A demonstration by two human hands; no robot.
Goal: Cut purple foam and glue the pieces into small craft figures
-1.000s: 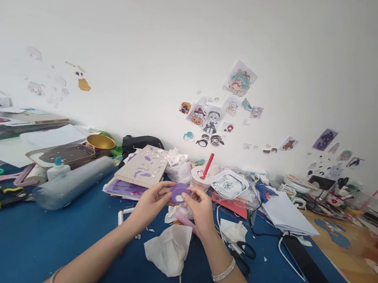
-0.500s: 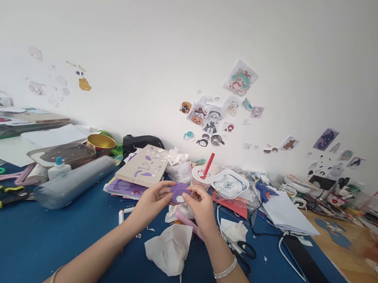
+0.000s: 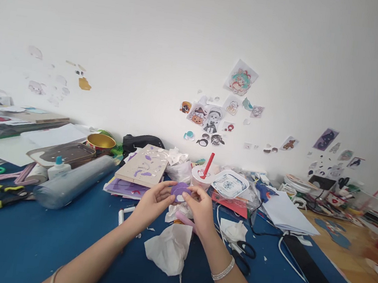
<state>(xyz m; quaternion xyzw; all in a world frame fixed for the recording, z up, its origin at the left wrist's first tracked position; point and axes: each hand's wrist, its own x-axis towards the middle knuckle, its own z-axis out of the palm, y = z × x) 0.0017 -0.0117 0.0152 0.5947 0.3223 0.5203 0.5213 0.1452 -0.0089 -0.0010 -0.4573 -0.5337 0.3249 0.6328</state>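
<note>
A small rounded purple cutout (image 3: 180,188), looking like paper or felt, is held up above the table between both hands. My left hand (image 3: 159,199) pinches its left edge between thumb and fingers. On the other side, my right hand (image 3: 200,204) grips the right edge, its thumb lying on the front. A pale patch shows low on the cutout near the right thumb. Below the hands lie a crumpled white tissue (image 3: 169,249) and a pink tube-like object (image 3: 184,218), partly covered by the right hand.
Behind the hands stand a lidded cup with a red straw (image 3: 208,165) and a white dish (image 3: 230,184). A board with purple scraps (image 3: 144,166) rests on papers. Black-handled scissors (image 3: 246,250) and a dark flat slab (image 3: 314,271) lie right; a glue bottle (image 3: 58,170) and clear roll (image 3: 73,184) left.
Both hands keep hold of the purple cutout. My right hand and wrist have shifted very slightly left, and the thumbs sit a little closer together.
</note>
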